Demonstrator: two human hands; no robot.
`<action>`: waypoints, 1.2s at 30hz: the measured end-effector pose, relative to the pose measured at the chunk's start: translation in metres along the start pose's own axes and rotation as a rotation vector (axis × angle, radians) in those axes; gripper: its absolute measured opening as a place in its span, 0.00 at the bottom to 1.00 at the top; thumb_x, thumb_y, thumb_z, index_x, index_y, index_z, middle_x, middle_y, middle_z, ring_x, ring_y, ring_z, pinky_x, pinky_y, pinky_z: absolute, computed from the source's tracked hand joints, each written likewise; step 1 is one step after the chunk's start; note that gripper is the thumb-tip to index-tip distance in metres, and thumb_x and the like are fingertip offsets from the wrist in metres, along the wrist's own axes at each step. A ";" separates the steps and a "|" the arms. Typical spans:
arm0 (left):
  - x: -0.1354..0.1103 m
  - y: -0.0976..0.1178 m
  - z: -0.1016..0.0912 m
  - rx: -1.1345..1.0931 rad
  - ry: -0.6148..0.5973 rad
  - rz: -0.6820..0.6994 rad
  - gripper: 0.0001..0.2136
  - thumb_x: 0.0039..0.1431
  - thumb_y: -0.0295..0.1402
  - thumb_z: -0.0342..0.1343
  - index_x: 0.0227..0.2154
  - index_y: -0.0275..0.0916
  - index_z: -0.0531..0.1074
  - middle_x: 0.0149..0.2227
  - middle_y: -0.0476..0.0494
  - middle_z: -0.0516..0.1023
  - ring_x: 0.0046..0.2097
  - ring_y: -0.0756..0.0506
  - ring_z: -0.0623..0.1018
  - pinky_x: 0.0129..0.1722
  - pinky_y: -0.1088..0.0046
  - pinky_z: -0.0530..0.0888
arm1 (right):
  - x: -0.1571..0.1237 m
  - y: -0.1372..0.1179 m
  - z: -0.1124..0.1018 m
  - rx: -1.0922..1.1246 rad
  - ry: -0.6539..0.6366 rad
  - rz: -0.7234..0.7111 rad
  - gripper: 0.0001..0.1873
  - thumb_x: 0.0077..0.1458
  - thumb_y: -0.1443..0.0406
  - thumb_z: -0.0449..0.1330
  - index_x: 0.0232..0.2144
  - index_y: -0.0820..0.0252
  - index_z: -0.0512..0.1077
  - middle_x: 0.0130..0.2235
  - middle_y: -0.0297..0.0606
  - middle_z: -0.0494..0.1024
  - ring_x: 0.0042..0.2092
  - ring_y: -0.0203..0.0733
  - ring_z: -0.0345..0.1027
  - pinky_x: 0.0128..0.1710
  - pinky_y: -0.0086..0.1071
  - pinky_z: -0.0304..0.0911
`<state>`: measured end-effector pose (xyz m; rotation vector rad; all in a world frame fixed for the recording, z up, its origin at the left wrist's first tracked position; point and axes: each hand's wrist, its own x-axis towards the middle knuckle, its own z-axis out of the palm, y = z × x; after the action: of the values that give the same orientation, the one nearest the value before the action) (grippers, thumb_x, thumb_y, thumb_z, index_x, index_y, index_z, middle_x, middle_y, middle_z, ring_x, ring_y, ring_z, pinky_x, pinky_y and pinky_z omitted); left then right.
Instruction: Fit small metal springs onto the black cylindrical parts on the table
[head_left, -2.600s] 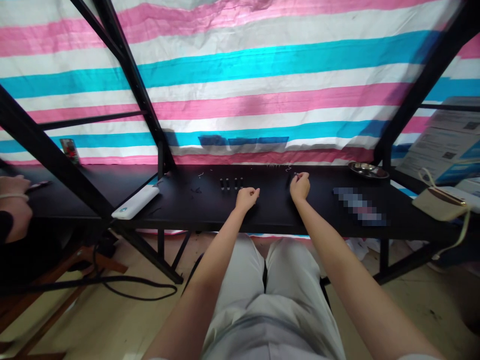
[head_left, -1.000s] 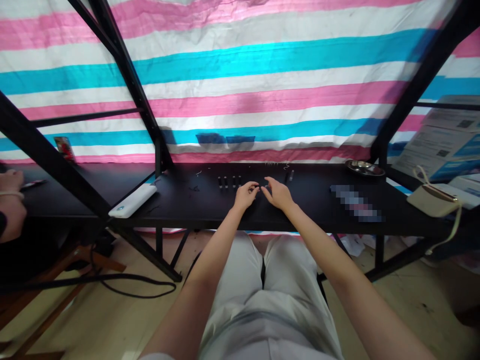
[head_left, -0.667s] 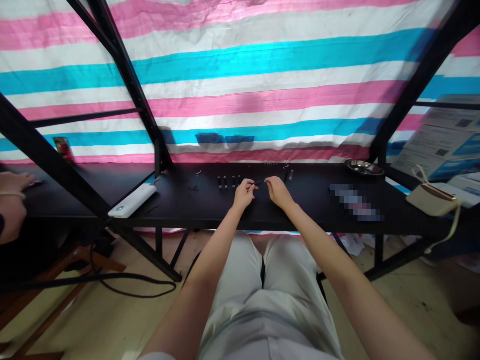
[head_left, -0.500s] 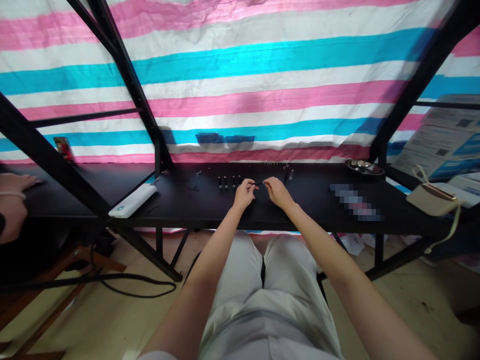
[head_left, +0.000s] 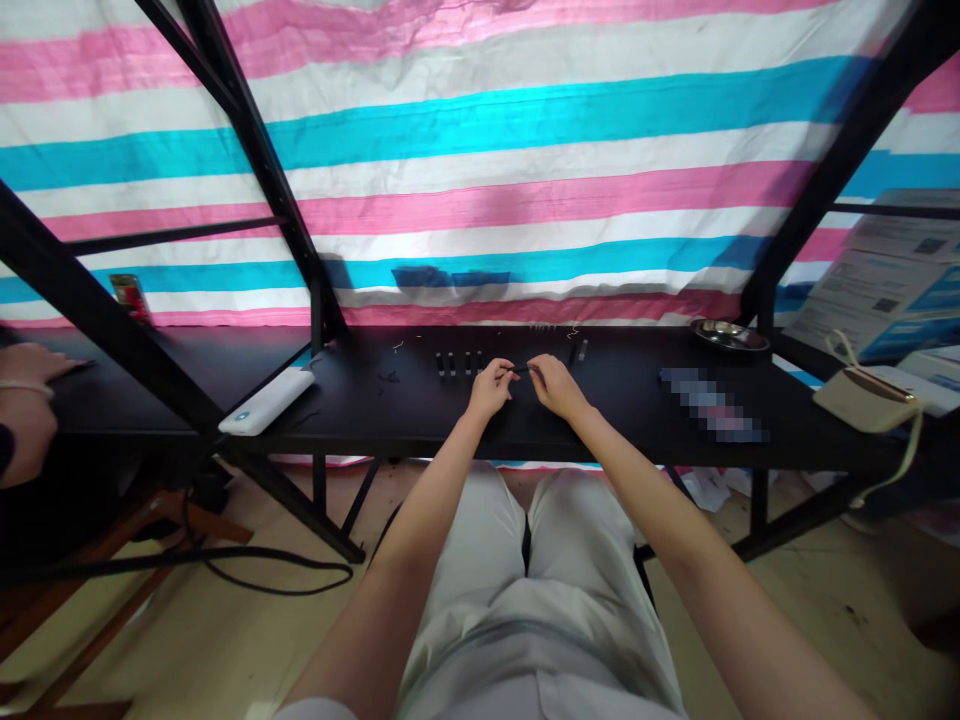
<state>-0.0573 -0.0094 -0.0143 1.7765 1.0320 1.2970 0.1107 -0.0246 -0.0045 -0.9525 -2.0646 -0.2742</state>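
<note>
Above the black tabletop, my left hand and my right hand face each other a short way apart. Their fingertips pinch a thin dark stick-like piece from both sides; its kind is too small to make out. Just left of my left hand, several small black cylinders with pale lower ends stand in a row. Behind my right hand is a small grey-and-dark cylinder, with a dark one beside it.
A white box-like device lies left, a metal dish back right. A blurred-out item and a beige bag are to the right. Dark scraps lie on the tabletop. Another person's hand rests at far left.
Both hands stay in nearly the same place with the dark piece between them. Only the fingers have shifted slightly.
</note>
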 end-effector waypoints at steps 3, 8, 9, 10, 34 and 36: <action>-0.001 0.002 0.000 -0.028 -0.028 -0.005 0.07 0.55 0.29 0.49 0.37 0.36 0.64 0.31 0.46 0.77 0.17 0.57 0.68 0.19 0.82 0.66 | -0.001 0.000 0.001 0.012 -0.006 -0.002 0.14 0.52 0.71 0.47 0.42 0.63 0.63 0.38 0.46 0.68 0.40 0.45 0.62 0.40 0.39 0.60; -0.001 0.002 0.001 -0.050 -0.093 -0.001 0.08 0.54 0.30 0.50 0.37 0.35 0.65 0.31 0.45 0.77 0.17 0.57 0.69 0.19 0.81 0.67 | -0.002 0.002 0.003 0.099 -0.025 0.000 0.21 0.45 0.74 0.49 0.44 0.63 0.61 0.40 0.46 0.67 0.42 0.45 0.62 0.43 0.40 0.62; -0.001 0.003 0.001 -0.056 -0.108 -0.004 0.08 0.54 0.29 0.51 0.37 0.35 0.66 0.31 0.45 0.77 0.17 0.57 0.69 0.20 0.81 0.67 | -0.002 0.002 0.004 0.134 -0.027 -0.004 0.23 0.44 0.74 0.49 0.46 0.63 0.60 0.42 0.47 0.66 0.44 0.45 0.62 0.45 0.40 0.62; -0.002 0.004 0.002 -0.062 -0.121 -0.009 0.08 0.53 0.29 0.51 0.37 0.34 0.66 0.30 0.45 0.77 0.17 0.57 0.69 0.20 0.81 0.67 | -0.002 0.003 0.005 0.166 -0.031 -0.009 0.25 0.43 0.74 0.49 0.47 0.63 0.58 0.45 0.48 0.65 0.46 0.45 0.61 0.47 0.41 0.62; -0.002 0.006 0.003 -0.012 -0.181 -0.029 0.09 0.50 0.32 0.56 0.34 0.33 0.68 0.27 0.46 0.76 0.19 0.55 0.71 0.23 0.80 0.68 | -0.005 0.005 0.008 0.350 -0.213 -0.014 0.39 0.43 0.75 0.50 0.60 0.63 0.48 0.62 0.49 0.48 0.63 0.45 0.43 0.60 0.45 0.48; -0.003 0.007 0.003 -0.014 -0.181 -0.030 0.10 0.49 0.32 0.57 0.34 0.33 0.68 0.27 0.47 0.75 0.19 0.55 0.71 0.23 0.80 0.68 | -0.005 0.004 0.008 0.349 -0.227 -0.018 0.39 0.42 0.75 0.50 0.60 0.64 0.48 0.63 0.50 0.48 0.63 0.45 0.42 0.60 0.46 0.47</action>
<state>-0.0539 -0.0151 -0.0102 1.8241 0.9426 1.0995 0.1106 -0.0205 -0.0139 -0.7785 -2.2308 0.1906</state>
